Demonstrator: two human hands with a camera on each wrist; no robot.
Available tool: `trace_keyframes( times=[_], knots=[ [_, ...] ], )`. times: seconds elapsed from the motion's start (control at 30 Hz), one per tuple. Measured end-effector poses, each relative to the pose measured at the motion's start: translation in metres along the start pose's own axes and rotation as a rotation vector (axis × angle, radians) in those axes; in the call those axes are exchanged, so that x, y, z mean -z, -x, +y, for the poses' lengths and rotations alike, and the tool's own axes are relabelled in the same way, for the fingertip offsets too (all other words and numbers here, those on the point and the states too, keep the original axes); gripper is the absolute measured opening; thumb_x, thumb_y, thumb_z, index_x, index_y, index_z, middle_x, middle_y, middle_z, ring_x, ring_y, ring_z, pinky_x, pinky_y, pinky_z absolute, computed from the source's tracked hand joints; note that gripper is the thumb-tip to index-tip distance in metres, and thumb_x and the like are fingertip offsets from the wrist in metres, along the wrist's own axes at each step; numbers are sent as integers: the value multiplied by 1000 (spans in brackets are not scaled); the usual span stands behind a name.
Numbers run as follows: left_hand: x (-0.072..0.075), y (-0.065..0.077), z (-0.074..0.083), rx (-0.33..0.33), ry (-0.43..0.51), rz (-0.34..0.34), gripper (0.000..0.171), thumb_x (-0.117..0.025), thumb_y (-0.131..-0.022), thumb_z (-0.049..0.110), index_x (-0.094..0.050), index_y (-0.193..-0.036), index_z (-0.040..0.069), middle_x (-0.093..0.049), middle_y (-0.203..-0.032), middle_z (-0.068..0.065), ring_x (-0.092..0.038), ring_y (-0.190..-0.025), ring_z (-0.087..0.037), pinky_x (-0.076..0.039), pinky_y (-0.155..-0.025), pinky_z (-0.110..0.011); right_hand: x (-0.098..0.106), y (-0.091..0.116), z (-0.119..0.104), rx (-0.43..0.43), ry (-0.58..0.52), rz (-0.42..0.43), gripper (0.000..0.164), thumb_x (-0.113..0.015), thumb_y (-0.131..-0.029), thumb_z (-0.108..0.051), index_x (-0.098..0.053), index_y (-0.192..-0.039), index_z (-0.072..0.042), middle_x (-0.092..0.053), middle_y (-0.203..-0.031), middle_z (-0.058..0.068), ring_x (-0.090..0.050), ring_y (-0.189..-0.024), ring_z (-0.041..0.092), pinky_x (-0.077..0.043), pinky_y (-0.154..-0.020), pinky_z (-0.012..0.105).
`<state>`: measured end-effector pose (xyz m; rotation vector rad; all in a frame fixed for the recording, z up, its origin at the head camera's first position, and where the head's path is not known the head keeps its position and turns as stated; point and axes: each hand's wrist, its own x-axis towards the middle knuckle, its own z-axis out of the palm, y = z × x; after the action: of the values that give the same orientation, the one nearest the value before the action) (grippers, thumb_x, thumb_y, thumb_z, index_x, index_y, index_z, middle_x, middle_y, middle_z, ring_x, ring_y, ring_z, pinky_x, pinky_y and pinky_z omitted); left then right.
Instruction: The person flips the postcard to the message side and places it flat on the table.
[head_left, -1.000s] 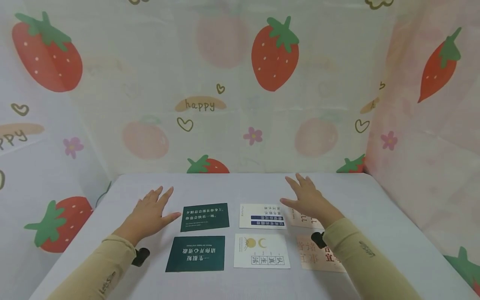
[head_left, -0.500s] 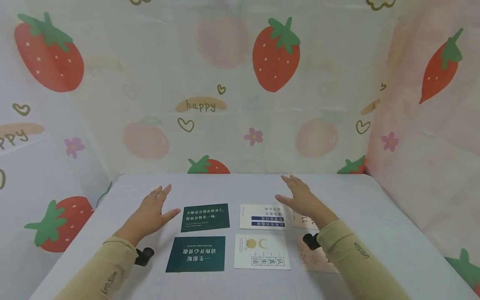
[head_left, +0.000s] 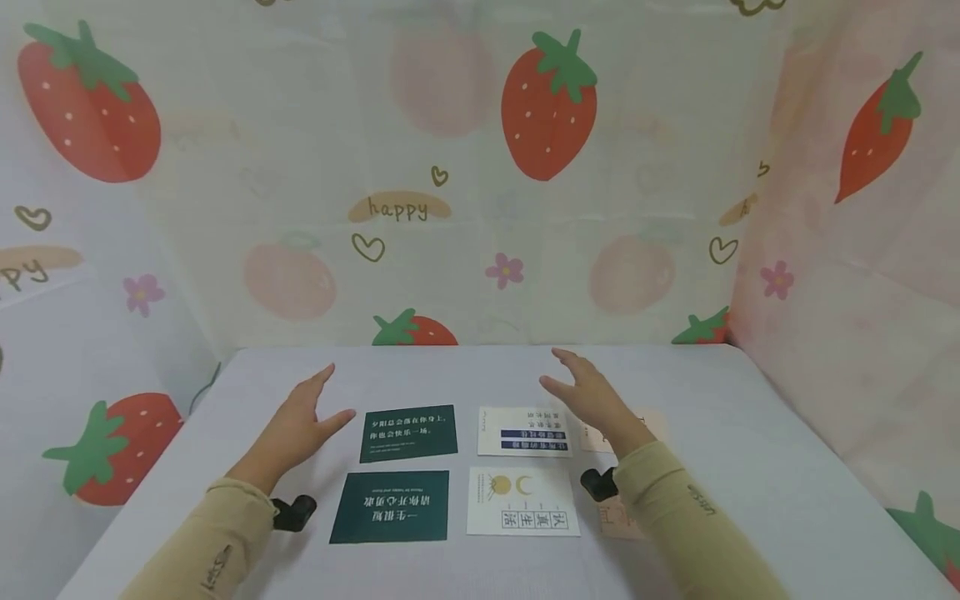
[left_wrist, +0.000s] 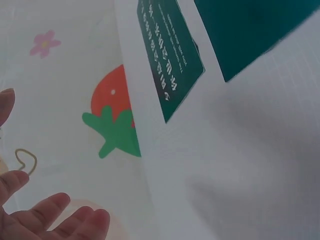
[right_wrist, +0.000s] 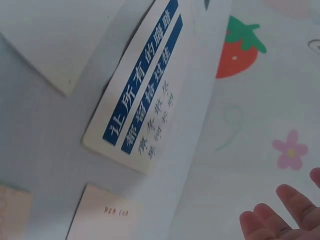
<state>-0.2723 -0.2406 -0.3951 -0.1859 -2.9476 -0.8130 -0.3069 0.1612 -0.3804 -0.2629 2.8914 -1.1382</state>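
Green cards point(head_left: 390, 508) lie flat left of the moon card point(head_left: 522, 502); a striped card point(head_left: 517, 421) sits just beyond it, pink cards point(head_left: 618, 518) right of it. All look thin, smooth, four-cornered: probably light, a bit stiff, maybe slippery, best pinched by an edge. My left hand point(head_left: 295, 432), left of the moon card, and right hand point(head_left: 596, 398), beyond it, hold nothing, thumbs spread wide.

Left forearm point(head_left: 213, 542) and right forearm point(head_left: 690, 517) reach forward, angled inward, tan-sleeved to the wrist. Left hand point(head_left: 288, 433): raised, fingers extended away from the body, thumb point(head_left: 339, 422) set apart, pointing rightward. Right hand point(head_left: 596, 404): raised too, fingers forward and leftward, thumb held off from them. Hands well apart, roughly mirrored. Wrist views: left fingertips point(left_wrist: 57, 204) slightly parted, relaxed; right fingertips point(right_wrist: 295, 202) likewise, partly cut off
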Motion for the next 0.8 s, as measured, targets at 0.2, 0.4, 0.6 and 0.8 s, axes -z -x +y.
trace_keyframes(
  times=[0.2,0.4,0.6,0.8],
  knots=[
    [-7,-3,-4,49,49,-17,90,-58,-83,52,-10,-147,10,-23,-144,-25,-30,-127,-43,-31,-98,-58,-16,-4,-5,-22,-53,-10,61,-52,-89,-47,-32,-141,-22,-37,-142,9,-32,-130,33,-30,-102,54],
    [-10,-6,-5,74,93,-48,88,-57,-83,52,-12,-147,11,-27,-143,-25,-34,-125,-43,-35,-96,-57,-31,-8,-14,-26,-93,-17,57,-53,-89,-46,-38,-138,-21,-45,-137,9,-40,-126,30,-35,-100,51],
    [-12,-9,-6,139,166,-86,88,-58,-83,51,-12,-147,12,-28,-144,-24,-34,-126,-42,-35,-96,-56,-46,-13,-22,-23,-101,12,50,-54,-89,-42,-46,-133,-19,-53,-127,8,-49,-118,28,-42,-94,47],
    [-16,-11,-8,202,208,-125,89,-57,-83,53,-9,-147,15,-27,-144,-23,-33,-127,-41,-37,-95,-57,-62,-17,-30,-46,-137,1,44,-57,-89,-37,-51,-128,-18,-57,-121,5,-50,-115,28,-43,-93,46]
  ],
)
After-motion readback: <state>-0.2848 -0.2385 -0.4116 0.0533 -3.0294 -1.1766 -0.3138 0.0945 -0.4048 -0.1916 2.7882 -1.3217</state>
